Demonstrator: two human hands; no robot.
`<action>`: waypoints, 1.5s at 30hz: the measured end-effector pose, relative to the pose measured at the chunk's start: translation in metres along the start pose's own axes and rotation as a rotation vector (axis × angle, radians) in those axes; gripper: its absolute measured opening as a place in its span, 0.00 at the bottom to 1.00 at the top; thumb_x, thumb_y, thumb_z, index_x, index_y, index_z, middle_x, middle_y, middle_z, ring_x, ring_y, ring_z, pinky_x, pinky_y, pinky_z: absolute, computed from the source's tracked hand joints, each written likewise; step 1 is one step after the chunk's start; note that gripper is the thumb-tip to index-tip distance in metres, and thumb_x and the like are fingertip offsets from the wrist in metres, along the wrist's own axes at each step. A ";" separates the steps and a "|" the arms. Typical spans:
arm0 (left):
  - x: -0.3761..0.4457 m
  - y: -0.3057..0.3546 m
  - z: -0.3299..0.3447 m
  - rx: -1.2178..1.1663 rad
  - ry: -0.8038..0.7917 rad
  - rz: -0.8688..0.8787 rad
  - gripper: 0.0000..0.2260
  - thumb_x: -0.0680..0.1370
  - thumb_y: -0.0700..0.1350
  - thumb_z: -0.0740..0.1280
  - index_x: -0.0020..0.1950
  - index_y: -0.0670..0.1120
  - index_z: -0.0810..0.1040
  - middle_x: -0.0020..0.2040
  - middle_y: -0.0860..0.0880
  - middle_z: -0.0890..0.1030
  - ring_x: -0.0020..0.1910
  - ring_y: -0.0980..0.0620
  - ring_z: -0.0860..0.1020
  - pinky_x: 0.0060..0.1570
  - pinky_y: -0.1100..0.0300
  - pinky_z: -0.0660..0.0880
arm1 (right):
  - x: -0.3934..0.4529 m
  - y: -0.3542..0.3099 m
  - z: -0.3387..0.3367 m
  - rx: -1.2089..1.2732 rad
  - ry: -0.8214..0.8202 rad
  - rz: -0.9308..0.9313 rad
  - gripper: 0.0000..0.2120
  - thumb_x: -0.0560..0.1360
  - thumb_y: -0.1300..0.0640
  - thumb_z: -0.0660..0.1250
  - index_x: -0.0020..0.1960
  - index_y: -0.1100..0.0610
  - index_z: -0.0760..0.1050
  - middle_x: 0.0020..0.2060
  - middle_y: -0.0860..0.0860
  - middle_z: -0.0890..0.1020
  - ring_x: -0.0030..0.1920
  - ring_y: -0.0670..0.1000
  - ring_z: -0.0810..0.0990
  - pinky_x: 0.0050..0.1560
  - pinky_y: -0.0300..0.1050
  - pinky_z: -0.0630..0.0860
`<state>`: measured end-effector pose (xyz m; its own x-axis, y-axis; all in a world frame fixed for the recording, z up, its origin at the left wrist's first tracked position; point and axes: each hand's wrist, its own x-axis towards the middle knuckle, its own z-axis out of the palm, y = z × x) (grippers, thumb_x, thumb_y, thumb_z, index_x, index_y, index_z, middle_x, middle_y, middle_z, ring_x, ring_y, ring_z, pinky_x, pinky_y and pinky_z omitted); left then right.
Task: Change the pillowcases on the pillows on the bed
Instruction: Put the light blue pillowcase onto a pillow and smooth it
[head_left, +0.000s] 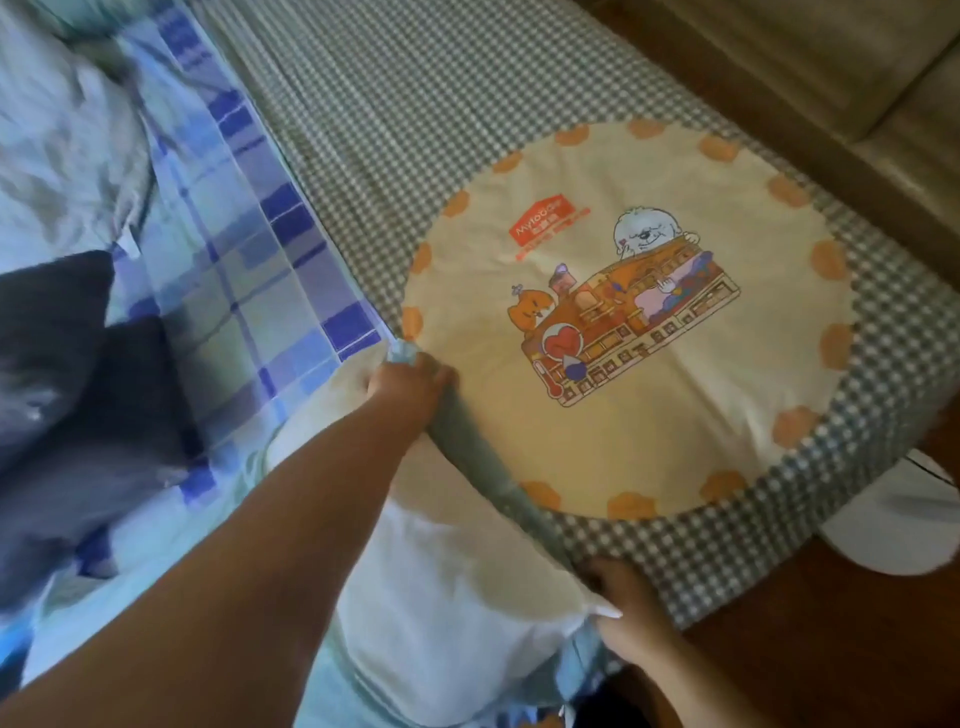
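Working the case over the pillow

We'd keep the case (623, 322) mouth stretched between both hands and draw it evenly down the pillow (447, 613), which lies half in, half out at the bed's (197, 291) near edge. Our left hand (410, 387) is curled tight on the hem's far corner; our right hand (623, 608) pinches the near corner, fingers closed on cloth.
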<state>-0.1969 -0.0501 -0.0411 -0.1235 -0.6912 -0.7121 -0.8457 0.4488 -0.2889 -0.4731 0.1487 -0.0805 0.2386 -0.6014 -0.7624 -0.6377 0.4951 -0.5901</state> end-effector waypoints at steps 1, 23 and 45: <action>-0.004 -0.006 0.000 0.031 -0.033 -0.046 0.21 0.81 0.42 0.64 0.74 0.50 0.70 0.71 0.43 0.72 0.68 0.39 0.74 0.63 0.45 0.73 | 0.003 0.006 -0.004 -0.007 0.053 -0.013 0.12 0.78 0.57 0.66 0.36 0.50 0.79 0.33 0.49 0.82 0.38 0.53 0.80 0.39 0.49 0.74; -0.358 -0.090 0.098 0.046 0.231 0.362 0.18 0.79 0.54 0.53 0.49 0.67 0.83 0.71 0.46 0.75 0.68 0.35 0.75 0.66 0.40 0.68 | -0.034 -0.161 0.132 -0.526 -0.288 -0.452 0.29 0.83 0.46 0.59 0.81 0.47 0.54 0.79 0.54 0.58 0.78 0.50 0.56 0.77 0.43 0.54; -0.442 -0.046 0.278 -0.425 0.338 -0.396 0.27 0.72 0.62 0.71 0.67 0.50 0.79 0.76 0.40 0.69 0.77 0.34 0.62 0.73 0.29 0.53 | 0.021 -0.256 0.240 -1.084 0.266 -0.145 0.47 0.77 0.55 0.67 0.80 0.45 0.36 0.80 0.57 0.40 0.78 0.66 0.48 0.75 0.67 0.54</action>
<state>0.0407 0.3924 0.1094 0.1406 -0.9281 -0.3448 -0.9830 -0.0893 -0.1605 -0.1285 0.1598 -0.0094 0.2812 -0.7880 -0.5476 -0.9474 -0.3188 -0.0278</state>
